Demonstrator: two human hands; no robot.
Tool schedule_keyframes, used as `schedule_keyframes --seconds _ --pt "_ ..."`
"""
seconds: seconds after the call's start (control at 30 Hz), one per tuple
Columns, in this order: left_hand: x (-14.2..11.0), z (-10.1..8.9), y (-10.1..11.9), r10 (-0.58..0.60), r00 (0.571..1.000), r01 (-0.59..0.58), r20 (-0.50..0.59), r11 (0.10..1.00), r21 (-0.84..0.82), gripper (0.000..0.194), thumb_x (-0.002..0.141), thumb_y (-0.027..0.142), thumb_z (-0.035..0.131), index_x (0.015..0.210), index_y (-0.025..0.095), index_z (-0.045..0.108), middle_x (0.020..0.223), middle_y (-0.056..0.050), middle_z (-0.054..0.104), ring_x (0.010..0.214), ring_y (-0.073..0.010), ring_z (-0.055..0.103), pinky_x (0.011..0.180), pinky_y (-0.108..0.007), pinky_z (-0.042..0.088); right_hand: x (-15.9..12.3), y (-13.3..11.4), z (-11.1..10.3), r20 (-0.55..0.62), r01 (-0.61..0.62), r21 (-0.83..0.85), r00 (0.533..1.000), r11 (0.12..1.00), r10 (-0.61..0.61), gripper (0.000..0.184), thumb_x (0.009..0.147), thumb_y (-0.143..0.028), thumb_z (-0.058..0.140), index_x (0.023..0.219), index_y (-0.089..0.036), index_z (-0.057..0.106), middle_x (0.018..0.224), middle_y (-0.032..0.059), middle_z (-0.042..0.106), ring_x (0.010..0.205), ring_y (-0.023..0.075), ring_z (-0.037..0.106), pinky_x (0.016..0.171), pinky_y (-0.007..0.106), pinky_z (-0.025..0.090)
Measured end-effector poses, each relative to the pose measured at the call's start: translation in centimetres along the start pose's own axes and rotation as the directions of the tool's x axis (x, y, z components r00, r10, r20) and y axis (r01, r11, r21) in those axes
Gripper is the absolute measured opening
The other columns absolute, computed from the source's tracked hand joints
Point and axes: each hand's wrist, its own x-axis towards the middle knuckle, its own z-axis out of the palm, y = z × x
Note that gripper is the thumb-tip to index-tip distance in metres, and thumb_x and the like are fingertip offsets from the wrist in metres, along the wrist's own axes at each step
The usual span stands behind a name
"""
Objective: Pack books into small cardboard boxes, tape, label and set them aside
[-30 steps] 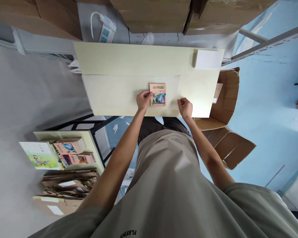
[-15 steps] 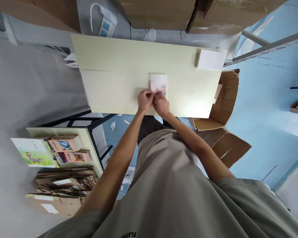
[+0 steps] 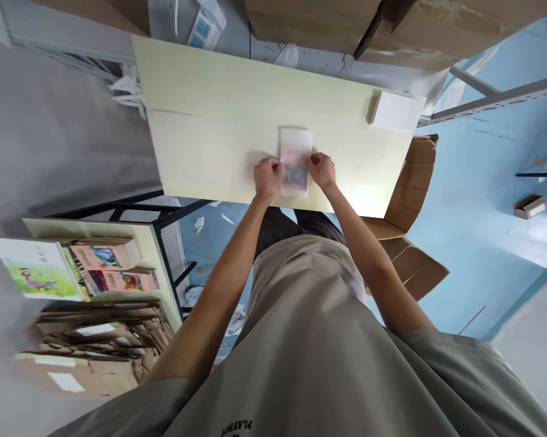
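- Whitish, see-through film (image 3: pixel 295 138) lies between our two hands, over or around a small book (image 3: pixel 295 175) whose picture shows dimly through it; we cannot tell whether the book is inside the film or only under it.
- Our left hand (image 3: pixel 268 178) has thumb and fingers pinched together on the film's left edge; our right hand (image 3: pixel 322 170) pinches the opposite edge in the same way.
- Book and film rest flat on the pale tabletop (image 3: pixel 341 124), directly between the two grips, the lower end toward our body.
- Done, as we judge it: book and film are together and roughly lined up, both sides held by our fingertips.
- Left undone, as we judge it: the film's far end, beyond our fingertips, reaches past the book's picture, and we see no fold or seal there. The pinch on both sides suggests the fit is not yet settled.
- Beyond our right hand, near the table's far right corner, lies a white stack (image 3: pixel 397 111); we cannot make out what it is made of.
- Well to the left of our left hand, and nearer our body, pink books (image 3: pixel 104 256) sit on a side shelf, their colours plain, so we take them to be without such a film.
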Motion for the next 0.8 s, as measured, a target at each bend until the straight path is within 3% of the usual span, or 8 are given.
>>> schedule_keyframes --seconds 0.17,0.3,0.4,0.5,0.57,0.67,0.73,0.8 --pt "-1.6 -0.2 0.9 0.086 0.993 -0.089 -0.077 0.995 -0.04 0.014 0.105 0.027 0.084 0.113 0.023 0.074 0.125 -0.015 0.079 0.13 -0.038 0.076 0.125 -0.053 0.057 0.6 -0.5 0.4 -0.009 -0.011 0.07 1.0 0.997 0.011 0.021 0.102 -0.041 0.077 0.09 -0.024 0.072 0.083 0.0068 0.08 0.09 0.0281 0.082 0.096 0.047 0.071" --pt "-6.8 1.2 3.2 0.23 0.971 -0.236 0.072 0.968 0.081 0.042 0.103 0.047 0.091 0.129 0.02 0.072 0.154 -0.024 0.07 0.152 -0.0494 0.065 0.131 -0.059 0.054 0.4 -0.9 0.5 0.01 -0.049 0.149 0.999 0.988 0.048 0.022 0.101 -0.035 0.077 0.085 -0.024 0.069 0.072 0.0025 0.073 0.076 0.0254 0.082 0.082 0.042 0.071" --pt "-9.3 2.0 4.0 0.204 0.968 -0.23 0.147 0.953 0.196 0.036 0.105 0.031 0.086 0.135 0.016 0.072 0.153 -0.028 0.072 0.15 -0.0493 0.067 0.125 -0.057 0.057 -0.1 -1.5 -0.1 0.05 -0.073 0.11 0.996 0.991 0.068 0.019 0.105 -0.03 0.076 0.09 -0.021 0.071 0.08 0.0067 0.076 0.08 0.0268 0.085 0.083 0.043 0.073" --pt "-9.7 1.7 3.3 0.163 0.974 -0.192 0.157 0.962 0.192 0.024 0.11 0.015 0.067 0.133 0.017 0.074 0.138 -0.024 0.08 0.136 -0.0427 0.077 0.118 -0.052 0.061 -0.7 -2.3 -1.7 0.017 0.117 -0.111 0.993 0.987 -0.116 0.021 0.109 -0.037 0.079 0.116 -0.017 0.078 0.111 0.0171 0.084 0.114 0.0359 0.087 0.107 0.059 0.072" --pt "-9.4 1.0 2.5 0.188 0.972 -0.207 0.143 0.97 0.13 0.026 0.111 0.014 0.063 0.134 0.019 0.074 0.133 -0.021 0.084 0.128 -0.0382 0.081 0.114 -0.048 0.062 -0.8 -3.4 -3.1 0.081 0.375 -0.246 0.927 0.894 -0.366 0.043 0.106 -0.047 0.086 0.139 -0.02 0.077 0.143 0.0203 0.08 0.147 0.0428 0.074 0.125 0.072 0.061" --pt "-9.3 -0.1 1.6 0.241 0.966 -0.245 0.092 0.969 0.033 0.028 0.113 0.02 0.063 0.138 0.022 0.075 0.133 -0.018 0.086 0.122 -0.0344 0.084 0.109 -0.044 0.064 0.3 -5.7 -4.5 0.38 0.685 -0.272 0.722 0.676 -0.579 0.062 0.096 -0.049 0.1 0.148 -0.026 0.078 0.166 0.0144 0.069 0.173 0.046 0.05 0.145 0.08 0.037" --pt "-9.5 -0.7 1.2 0.23 0.972 -0.229 0.035 0.973 -0.034 0.026 0.115 0.025 0.063 0.138 0.022 0.076 0.129 -0.017 0.087 0.118 -0.034 0.084 0.105 -0.042 0.064 2.0 -7.3 -4.7 0.52 0.761 -0.244 0.626 0.601 -0.582 0.05 0.094 -0.041 0.103 0.137 -0.026 0.083 0.163 0.0119 0.072 0.175 0.0455 0.048 0.15 0.08 0.027" --pt "-9.9 -1.1 0.9 0.159 0.986 -0.164 -0.051 0.98 -0.115 0.022 0.118 0.035 0.065 0.13 0.022 0.077 0.12 -0.016 0.087 0.113 -0.0338 0.085 0.101 -0.041 0.063 4.2 -8.7 -4.4 0.545 0.749 -0.226 0.627 0.623 -0.557 0.03 0.1 -0.037 0.097 0.123 -0.024 0.084 0.151 0.0125 0.077 0.169 0.0449 0.055 0.148 0.08 0.029"
